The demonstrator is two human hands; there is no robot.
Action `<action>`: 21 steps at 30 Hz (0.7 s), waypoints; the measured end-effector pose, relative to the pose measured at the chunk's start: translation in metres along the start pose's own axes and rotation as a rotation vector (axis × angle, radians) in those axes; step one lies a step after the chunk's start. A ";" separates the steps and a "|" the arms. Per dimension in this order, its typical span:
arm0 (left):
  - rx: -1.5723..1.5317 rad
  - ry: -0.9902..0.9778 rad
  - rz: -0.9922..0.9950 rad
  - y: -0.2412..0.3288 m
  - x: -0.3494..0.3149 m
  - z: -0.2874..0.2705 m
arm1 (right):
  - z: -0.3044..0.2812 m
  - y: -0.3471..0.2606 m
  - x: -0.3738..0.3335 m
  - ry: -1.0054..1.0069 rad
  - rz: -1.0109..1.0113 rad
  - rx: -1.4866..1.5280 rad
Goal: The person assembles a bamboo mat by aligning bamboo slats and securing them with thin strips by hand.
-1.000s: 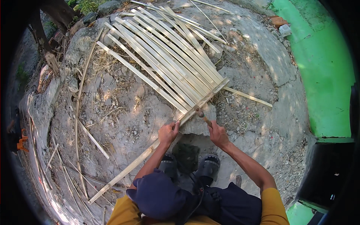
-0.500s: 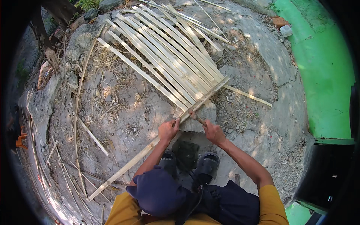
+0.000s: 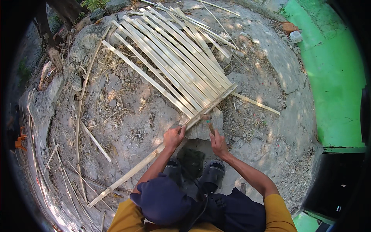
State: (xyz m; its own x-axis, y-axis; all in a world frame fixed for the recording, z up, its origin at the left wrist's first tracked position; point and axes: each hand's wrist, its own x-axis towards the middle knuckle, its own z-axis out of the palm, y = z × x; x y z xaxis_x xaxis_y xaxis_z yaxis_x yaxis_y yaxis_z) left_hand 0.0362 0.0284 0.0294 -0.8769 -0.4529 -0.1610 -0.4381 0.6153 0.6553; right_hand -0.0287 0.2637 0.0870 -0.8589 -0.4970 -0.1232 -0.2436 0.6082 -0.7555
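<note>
A long split-bamboo bar [image 3: 132,170] runs diagonally from the lower left to the middle of the ground. My left hand [image 3: 174,137] is closed on it near its centre; whether a nail is also between the fingers is too small to tell. In my right hand [image 3: 218,144] is a hammer [image 3: 209,123] with a wooden handle and a teal band below its head. Its head is beside the near edge of the bar. Several pale bamboo slats [image 3: 174,73] fan out from the bar's upper part, their near ends side by side against it.
Loose bamboo strips [image 3: 94,140] lie on the rough ground to the left. A single slat [image 3: 256,103] sticks out right of the bar. Rocks and tree trunks [image 3: 66,11] stand at the far left. A green painted surface [image 3: 332,85] borders the right side. My shoes [image 3: 213,173] are just below the bar.
The hammer head has shifted right and slightly down along the bar's near edge, and its handle now points more upright. My left hand stays in nearly the same place.
</note>
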 end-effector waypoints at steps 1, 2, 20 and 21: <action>-0.001 0.001 0.001 0.000 0.001 0.001 | 0.005 0.004 0.000 0.015 0.037 0.004; -0.002 0.004 0.000 -0.001 -0.001 0.000 | 0.008 0.001 0.000 0.026 0.075 0.012; -0.015 0.022 0.031 -0.003 0.005 0.007 | 0.049 0.030 -0.002 0.025 0.105 0.070; -0.018 0.006 0.024 -0.004 0.005 0.007 | 0.053 0.032 0.002 0.027 0.108 0.069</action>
State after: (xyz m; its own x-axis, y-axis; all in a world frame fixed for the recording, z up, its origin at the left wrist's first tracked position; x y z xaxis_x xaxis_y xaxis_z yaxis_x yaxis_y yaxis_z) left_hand 0.0326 0.0279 0.0208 -0.8860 -0.4417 -0.1408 -0.4132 0.6145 0.6721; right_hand -0.0138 0.2494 0.0289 -0.8906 -0.4137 -0.1890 -0.1185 0.6123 -0.7817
